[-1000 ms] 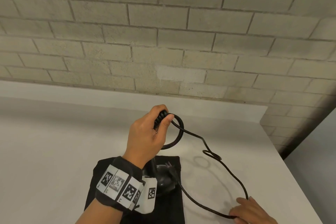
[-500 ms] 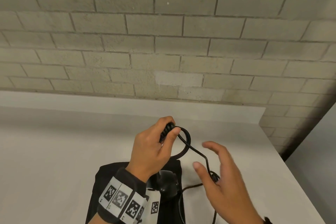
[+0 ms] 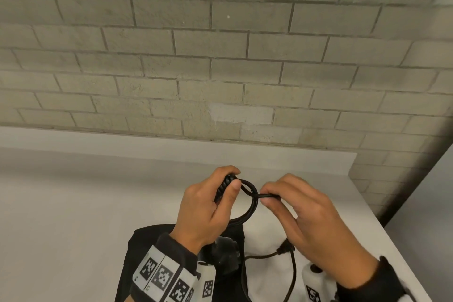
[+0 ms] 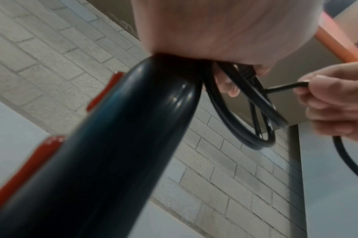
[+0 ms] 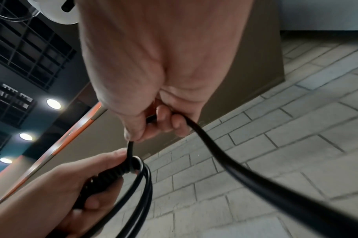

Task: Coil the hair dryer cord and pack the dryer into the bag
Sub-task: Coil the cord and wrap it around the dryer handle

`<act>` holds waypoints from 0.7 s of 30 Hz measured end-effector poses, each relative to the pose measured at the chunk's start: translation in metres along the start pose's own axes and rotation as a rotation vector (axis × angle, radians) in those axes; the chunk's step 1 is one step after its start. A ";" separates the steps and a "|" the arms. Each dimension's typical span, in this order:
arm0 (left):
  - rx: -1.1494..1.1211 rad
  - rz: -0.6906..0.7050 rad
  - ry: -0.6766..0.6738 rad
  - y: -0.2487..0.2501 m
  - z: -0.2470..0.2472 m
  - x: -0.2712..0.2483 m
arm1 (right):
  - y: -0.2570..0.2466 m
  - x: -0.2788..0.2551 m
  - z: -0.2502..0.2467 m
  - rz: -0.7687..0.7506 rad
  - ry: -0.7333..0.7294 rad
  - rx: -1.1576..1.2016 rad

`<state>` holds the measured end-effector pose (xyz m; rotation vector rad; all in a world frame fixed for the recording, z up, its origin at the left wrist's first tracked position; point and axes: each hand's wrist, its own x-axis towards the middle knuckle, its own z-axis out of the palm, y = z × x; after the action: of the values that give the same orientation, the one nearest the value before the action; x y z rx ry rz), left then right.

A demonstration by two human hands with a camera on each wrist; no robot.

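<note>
My left hand grips the black hair dryer by its handle end, held upright with the ribbed cord collar at the top. Two loops of black cord hang from that fist beside the handle. My right hand pinches the cord just right of the loops, thumb and forefinger curled on it. The rest of the cord runs through the right palm and trails down to the plug near the table. The black bag lies flat under my left wrist.
A white table runs to a brick wall at the back. Its right edge drops off close to my right hand. Tracking bands with printed markers wrap both wrists.
My right hand came up from the table's front right, carrying the cord to the left hand. A second loop now lies beside the first. The left hand stayed in place.
</note>
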<state>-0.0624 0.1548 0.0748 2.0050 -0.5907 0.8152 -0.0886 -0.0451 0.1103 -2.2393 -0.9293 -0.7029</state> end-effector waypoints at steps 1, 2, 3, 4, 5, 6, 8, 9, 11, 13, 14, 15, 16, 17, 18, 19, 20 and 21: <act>-0.018 0.008 -0.007 0.001 0.001 0.000 | 0.000 0.005 -0.003 -0.016 0.006 0.010; -0.036 0.020 -0.015 0.003 0.001 0.000 | -0.001 0.010 -0.005 -0.026 0.012 0.024; -0.051 0.032 -0.021 0.004 0.001 0.000 | -0.001 0.015 -0.006 -0.031 0.019 0.043; -0.065 0.041 -0.027 0.005 0.001 0.000 | -0.002 0.019 -0.007 -0.034 0.025 0.064; -0.077 0.049 -0.033 0.006 0.001 0.000 | -0.002 0.023 -0.007 -0.033 0.028 0.088; -0.092 0.055 -0.038 0.006 0.001 0.000 | -0.003 0.026 -0.006 -0.027 0.029 0.113; -0.123 0.066 -0.050 0.007 0.000 -0.001 | -0.004 0.031 -0.003 -0.005 0.036 0.172; -0.129 0.074 -0.052 0.007 0.000 -0.002 | -0.005 0.033 -0.001 0.013 0.042 0.206; -0.117 0.095 -0.043 0.008 0.001 -0.003 | -0.006 0.034 0.003 0.059 0.052 0.285; -0.105 0.104 -0.027 0.008 0.002 -0.003 | -0.007 0.035 0.009 0.131 0.063 0.385; -0.103 0.107 -0.018 0.008 0.002 -0.003 | -0.007 0.036 0.012 0.179 0.065 0.446; -0.107 0.108 -0.009 0.008 0.002 -0.004 | -0.007 0.036 0.015 0.225 0.061 0.507; -0.116 0.109 -0.003 0.008 0.002 -0.004 | -0.006 0.037 0.018 0.261 0.049 0.557; -0.126 0.112 0.002 0.007 0.002 -0.004 | -0.005 0.037 0.020 0.287 0.036 0.598; -0.136 0.117 0.007 0.007 0.002 -0.005 | -0.005 0.037 0.023 0.309 0.029 0.638; -0.142 0.121 0.012 0.006 0.002 -0.006 | -0.004 0.037 0.025 0.332 0.034 0.683; -0.146 0.122 0.015 0.006 0.002 -0.006 | -0.003 0.037 0.027 0.358 0.050 0.734; -0.149 0.122 0.016 0.007 0.002 -0.006 | -0.003 0.036 0.030 0.384 0.071 0.784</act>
<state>-0.0705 0.1505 0.0734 1.8391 -0.7487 0.8346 -0.0615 -0.0074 0.1148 -1.5998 -0.5683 -0.1804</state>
